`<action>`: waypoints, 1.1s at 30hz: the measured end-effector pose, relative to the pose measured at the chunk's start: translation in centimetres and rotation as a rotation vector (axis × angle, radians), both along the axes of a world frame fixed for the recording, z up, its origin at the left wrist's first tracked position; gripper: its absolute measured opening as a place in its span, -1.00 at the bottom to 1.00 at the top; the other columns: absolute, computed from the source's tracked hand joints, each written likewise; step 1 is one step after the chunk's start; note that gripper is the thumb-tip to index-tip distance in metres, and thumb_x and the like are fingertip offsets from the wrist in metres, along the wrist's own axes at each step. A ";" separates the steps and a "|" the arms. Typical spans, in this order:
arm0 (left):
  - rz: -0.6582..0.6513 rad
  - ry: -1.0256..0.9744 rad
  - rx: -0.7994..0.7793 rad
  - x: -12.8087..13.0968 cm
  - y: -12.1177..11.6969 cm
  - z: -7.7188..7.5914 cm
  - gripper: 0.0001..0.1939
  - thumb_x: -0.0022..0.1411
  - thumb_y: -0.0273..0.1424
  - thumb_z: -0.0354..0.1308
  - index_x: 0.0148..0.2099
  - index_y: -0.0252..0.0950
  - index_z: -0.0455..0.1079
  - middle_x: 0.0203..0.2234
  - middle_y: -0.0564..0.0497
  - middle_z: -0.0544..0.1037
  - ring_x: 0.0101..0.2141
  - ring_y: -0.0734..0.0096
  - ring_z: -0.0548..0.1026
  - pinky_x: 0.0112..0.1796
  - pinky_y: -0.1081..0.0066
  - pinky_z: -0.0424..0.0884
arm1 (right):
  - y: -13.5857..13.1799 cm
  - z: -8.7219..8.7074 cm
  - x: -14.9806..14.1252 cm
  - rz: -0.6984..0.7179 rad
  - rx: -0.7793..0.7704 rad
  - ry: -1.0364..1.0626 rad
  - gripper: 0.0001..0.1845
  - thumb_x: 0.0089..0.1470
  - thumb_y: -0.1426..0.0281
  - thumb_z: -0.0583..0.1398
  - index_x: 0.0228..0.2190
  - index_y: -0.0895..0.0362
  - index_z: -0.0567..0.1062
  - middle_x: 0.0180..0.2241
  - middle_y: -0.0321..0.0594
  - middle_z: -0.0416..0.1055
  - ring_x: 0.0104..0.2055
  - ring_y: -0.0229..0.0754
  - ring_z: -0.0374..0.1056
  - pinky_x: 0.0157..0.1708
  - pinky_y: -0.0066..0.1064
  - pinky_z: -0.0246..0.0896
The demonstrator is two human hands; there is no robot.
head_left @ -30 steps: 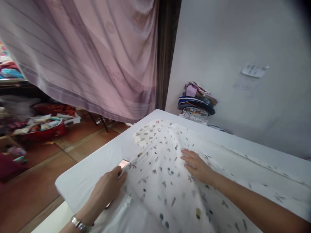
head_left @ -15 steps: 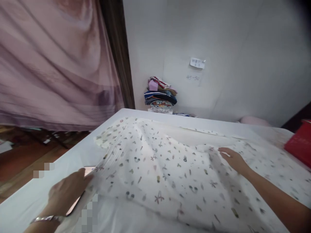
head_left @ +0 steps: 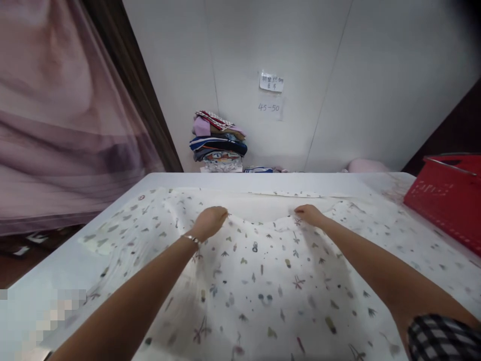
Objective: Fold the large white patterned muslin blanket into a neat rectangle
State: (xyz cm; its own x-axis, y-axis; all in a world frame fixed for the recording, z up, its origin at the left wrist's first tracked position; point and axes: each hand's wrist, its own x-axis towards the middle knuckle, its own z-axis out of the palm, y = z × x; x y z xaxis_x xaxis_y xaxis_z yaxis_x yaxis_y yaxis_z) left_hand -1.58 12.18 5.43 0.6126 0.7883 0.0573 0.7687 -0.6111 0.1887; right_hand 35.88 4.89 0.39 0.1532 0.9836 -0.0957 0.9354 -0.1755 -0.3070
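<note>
A white fabric (head_left: 263,271) with small printed motifs is spread over a white table (head_left: 195,179). My left hand (head_left: 211,220), with a bracelet at the wrist, pinches the fabric's far edge left of the middle. To its right, my right hand (head_left: 310,214) pinches the same edge. Between the two hands the edge sags in a shallow curve, with a plain pale layer (head_left: 259,208) showing behind it. Fingertips of both hands are partly hidden in the cloth.
A red basket (head_left: 447,200) with a metal handle stands at the table's right. Behind the table, a stack of folded cloths (head_left: 218,143) rises against the grey wall. A pink curtain (head_left: 56,125) hangs on the left. Handwritten labels (head_left: 271,82) are stuck on the wall.
My left hand has moved from beside a phone at the table's left side to the fabric's far edge. My right hand now pinches that edge. The view has swung right, showing more of the red basket.
</note>
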 end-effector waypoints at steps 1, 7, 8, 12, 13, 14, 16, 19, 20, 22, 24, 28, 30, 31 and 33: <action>-0.049 -0.016 -0.039 1.5 0.9 -0.7 -0.63 0.28 -0.33 -0.22 -0.20 -0.36 0.39 -0.23 -0.14 0.49 -0.17 0.24 0.41 -0.13 0.34 0.24 | 0.4 -0.3 0.0 0.041 -0.027 -0.001 -0.70 -0.02 0.46 0.11 -0.25 0.11 0.56 -0.18 -0.17 0.48 -0.15 -0.15 0.37 -0.15 -0.44 0.19; -0.153 0.024 -0.172 4.8 4.7 -3.5 -0.66 0.20 -0.34 -0.10 -0.21 -0.37 0.46 -0.16 -0.14 0.49 -0.17 0.25 0.41 -0.15 0.40 0.27 | 1.0 0.1 0.3 0.158 -0.131 -0.060 -0.82 -0.15 0.46 0.20 -0.42 0.10 0.57 -0.31 -0.15 0.49 -0.28 -0.12 0.36 -0.34 -0.44 0.16; -0.154 0.041 -0.198 4.8 5.1 -3.5 -0.70 0.14 -0.34 -0.03 -0.20 -0.33 0.46 -0.14 -0.12 0.48 -0.18 0.27 0.42 -0.16 0.40 0.28 | 1.2 0.4 0.5 0.148 -0.115 -0.079 -0.83 -0.12 0.46 0.17 -0.43 0.11 0.57 -0.30 -0.13 0.48 -0.26 -0.11 0.35 -0.32 -0.43 0.15; -0.134 0.192 -0.347 4.1 6.2 -2.6 -0.75 -0.07 -0.35 0.13 -0.27 -0.23 0.49 -0.24 -0.06 0.52 -0.27 0.26 0.45 -0.22 0.37 0.32 | 3.0 1.0 2.3 0.033 -0.035 -0.133 -0.74 0.00 0.44 0.08 -0.31 0.14 0.55 -0.16 -0.07 0.43 -0.16 -0.08 0.32 -0.25 -0.40 0.11; -0.132 0.251 -0.373 4.0 6.4 -2.2 -0.78 -0.08 -0.35 0.12 -0.32 -0.24 0.49 -0.31 -0.07 0.53 -0.30 0.23 0.46 -0.25 0.35 0.32 | 3.6 0.9 2.7 0.002 -0.028 -0.136 -0.73 0.01 0.45 0.07 -0.30 0.14 0.54 -0.15 -0.07 0.43 -0.15 -0.08 0.31 -0.25 -0.40 0.11; -0.125 0.304 -0.376 3.8 6.6 -1.9 -0.81 -0.08 -0.35 0.11 -0.37 -0.25 0.48 -0.37 -0.09 0.53 -0.32 0.20 0.46 -0.28 0.33 0.32 | 4.1 0.7 3.0 -0.024 -0.028 -0.136 -0.73 0.00 0.46 0.07 -0.30 0.15 0.54 -0.16 -0.07 0.44 -0.15 -0.08 0.32 -0.26 -0.41 0.11; -0.073 0.363 -0.317 3.7 7.3 -1.3 -0.81 -0.04 -0.32 0.09 -0.40 -0.28 0.46 -0.39 -0.14 0.52 -0.32 0.15 0.46 -0.30 0.30 0.31 | 5.2 0.0 3.2 -0.064 -0.033 -0.130 -0.73 -0.01 0.47 0.07 -0.31 0.15 0.55 -0.20 -0.07 0.45 -0.17 -0.09 0.33 -0.29 -0.42 0.11; 0.123 0.273 -0.120 3.9 9.2 -0.9 -0.76 0.04 -0.29 0.05 -0.31 -0.29 0.46 -0.28 -0.19 0.51 -0.22 0.12 0.44 -0.24 0.27 0.30 | 6.6 -0.9 3.2 -0.091 -0.025 -0.119 -0.72 -0.01 0.46 0.08 -0.28 0.16 0.54 -0.21 -0.07 0.46 -0.17 -0.09 0.33 -0.29 -0.44 0.10; 0.186 0.229 -0.076 4.0 10.0 -1.0 -0.75 0.06 -0.29 0.03 -0.27 -0.29 0.45 -0.25 -0.19 0.50 -0.19 0.13 0.44 -0.22 0.28 0.29 | 7.0 -1.2 3.1 -0.097 -0.015 -0.118 -0.71 0.00 0.46 0.07 -0.26 0.16 0.54 -0.20 -0.07 0.46 -0.16 -0.10 0.33 -0.29 -0.44 0.09; 0.258 0.169 -0.049 4.6 11.6 -1.4 -0.74 0.10 -0.34 0.00 -0.22 -0.28 0.44 -0.23 -0.19 0.50 -0.15 0.18 0.43 -0.17 0.30 0.28 | 7.8 -1.4 3.2 -0.111 -0.001 -0.116 -0.70 0.03 0.45 0.05 -0.24 0.17 0.53 -0.19 -0.07 0.46 -0.16 -0.12 0.33 -0.29 -0.45 0.09; 0.270 0.163 -0.078 5.2 12.8 -2.3 -0.75 0.09 -0.38 0.01 -0.21 -0.30 0.44 -0.24 -0.19 0.51 -0.16 0.19 0.43 -0.17 0.31 0.28 | 8.7 -1.6 3.5 -0.119 -0.017 -0.109 -0.72 0.02 0.44 0.08 -0.27 0.19 0.54 -0.24 -0.07 0.47 -0.22 -0.13 0.35 -0.33 -0.46 0.10; 0.235 0.175 -0.136 6.2 13.6 -4.2 -0.77 0.04 -0.38 0.04 -0.25 -0.29 0.45 -0.28 -0.16 0.53 -0.23 0.19 0.46 -0.24 0.33 0.30 | 9.6 -1.9 4.4 -0.081 -0.067 -0.089 -0.79 -0.07 0.45 0.14 -0.38 0.20 0.55 -0.41 -0.15 0.48 -0.33 -0.14 0.36 -0.38 -0.46 0.12; 0.222 0.163 -0.140 6.3 13.6 -4.7 -0.75 0.05 -0.37 0.03 -0.22 -0.27 0.44 -0.28 -0.12 0.54 -0.25 0.21 0.47 -0.26 0.36 0.31 | 9.6 -2.0 4.7 -0.052 -0.048 -0.093 -0.81 -0.06 0.46 0.13 -0.40 0.19 0.55 -0.39 -0.16 0.48 -0.29 -0.12 0.35 -0.33 -0.44 0.15; 0.225 0.152 -0.129 6.3 13.7 -4.8 -0.73 0.06 -0.36 0.02 -0.19 -0.26 0.43 -0.25 -0.11 0.54 -0.24 0.22 0.47 -0.25 0.36 0.31 | 9.5 -2.1 4.9 -0.038 -0.027 -0.100 -0.81 -0.04 0.47 0.12 -0.40 0.19 0.54 -0.32 -0.14 0.47 -0.22 -0.11 0.34 -0.27 -0.43 0.16; 0.246 0.123 -0.082 6.3 14.0 -4.8 -0.71 0.10 -0.34 -0.02 -0.14 -0.25 0.40 -0.19 -0.11 0.52 -0.19 0.22 0.45 -0.21 0.35 0.31 | 9.5 -2.2 5.0 -0.015 0.031 -0.119 -0.80 -0.01 0.48 0.11 -0.36 0.20 0.53 -0.10 -0.07 0.39 -0.02 -0.07 0.24 -0.11 -0.40 0.13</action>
State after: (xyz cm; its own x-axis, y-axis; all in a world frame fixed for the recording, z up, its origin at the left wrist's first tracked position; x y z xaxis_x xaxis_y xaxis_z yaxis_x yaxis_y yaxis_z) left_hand 4.71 26.15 0.63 0.4008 0.9130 -0.0763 0.9122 -0.3899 0.1257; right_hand 40.90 14.39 -1.77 0.1764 0.9833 -0.0458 0.9628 -0.1820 -0.1996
